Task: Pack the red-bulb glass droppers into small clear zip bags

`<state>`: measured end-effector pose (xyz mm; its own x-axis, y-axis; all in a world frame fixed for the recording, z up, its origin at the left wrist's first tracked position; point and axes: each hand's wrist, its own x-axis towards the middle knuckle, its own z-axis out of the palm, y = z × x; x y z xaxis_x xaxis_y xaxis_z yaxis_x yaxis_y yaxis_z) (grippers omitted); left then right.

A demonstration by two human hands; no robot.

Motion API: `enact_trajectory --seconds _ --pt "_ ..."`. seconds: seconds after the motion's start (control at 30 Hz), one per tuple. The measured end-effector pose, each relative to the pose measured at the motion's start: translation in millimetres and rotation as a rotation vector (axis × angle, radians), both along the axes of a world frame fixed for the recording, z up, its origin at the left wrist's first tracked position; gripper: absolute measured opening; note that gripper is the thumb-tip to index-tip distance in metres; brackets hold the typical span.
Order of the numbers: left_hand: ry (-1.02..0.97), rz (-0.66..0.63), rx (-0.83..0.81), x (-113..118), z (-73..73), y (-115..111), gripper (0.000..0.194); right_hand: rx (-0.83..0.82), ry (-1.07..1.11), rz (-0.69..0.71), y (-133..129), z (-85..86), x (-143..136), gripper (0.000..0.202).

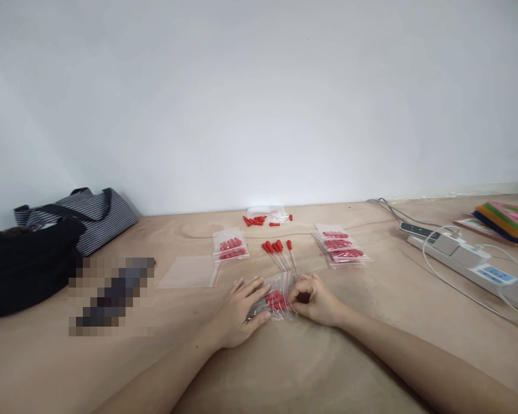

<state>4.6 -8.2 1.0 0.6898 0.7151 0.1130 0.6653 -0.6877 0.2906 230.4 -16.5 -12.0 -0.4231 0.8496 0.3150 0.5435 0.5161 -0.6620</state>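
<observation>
A small clear zip bag [277, 300] with several red-bulbed droppers inside lies on the table in front of me. My left hand [240, 313] rests on its left part, fingers stretched out and lying flat. At the bag's right edge, by the red zip line, my right hand [318, 300] pinches the plastic between thumb and forefinger. Just beyond the bag, several loose droppers [280, 253] with red bulbs and thin clear stems lie fanned out, bulbs pointing away from me. The stems' near ends are partly hidden by the bag.
Filled dropper bags [231, 246] lie at left, and a stack of more filled bags [341, 247] at right. A flat plastic bag [185, 272] is left of my hand. Loose red bulbs [254, 221] lie near the wall. A power strip [470, 261] with cables sits right; a striped bag [106, 221] left.
</observation>
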Motion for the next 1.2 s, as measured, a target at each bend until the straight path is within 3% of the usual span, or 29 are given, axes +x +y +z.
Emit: enact_trajectory --seconds 0.07,0.13,0.27,0.4,0.57,0.7,0.77,0.9,1.03,1.2 --pt "0.001 -0.001 -0.003 0 0.1 0 0.05 -0.018 0.05 -0.021 10 -1.4 4 0.009" --pt "0.009 -0.001 -0.009 0 0.6 0 0.05 -0.039 0.107 -0.135 27 -0.5 8 0.013" --pt "0.01 0.003 -0.011 0 0.5 1 0.05 -0.05 -0.038 -0.639 74 7.8 7 0.017" --pt "-0.02 -0.005 -0.006 -1 -0.8 1 0.05 -0.115 -0.146 -0.834 108 11.0 -6 0.022" --pt "-0.009 0.001 -0.014 -1 1.2 0 0.051 -0.128 -0.08 -0.872 118 6.8 -11 0.015" --pt "-0.012 -0.003 -0.019 -1 2.1 -1 0.051 -0.088 0.037 -0.794 104 7.7 7 0.018" --pt "-0.021 -0.006 -0.023 -1 1.3 0 0.051 -0.058 0.185 -0.732 90 6.9 18 0.02" --pt "-0.035 -0.006 -0.025 -1 -0.2 0 0.051 -0.092 0.686 -0.602 55 -1.6 31 0.028" --pt "-0.018 0.01 -0.021 -1 0.5 0 0.052 -0.227 0.95 -0.61 33 -9.3 23 0.031" --pt "-0.009 0.01 0.005 -1 1.3 -1 0.058 -0.349 1.029 -0.513 22 -6.9 0 0.034"
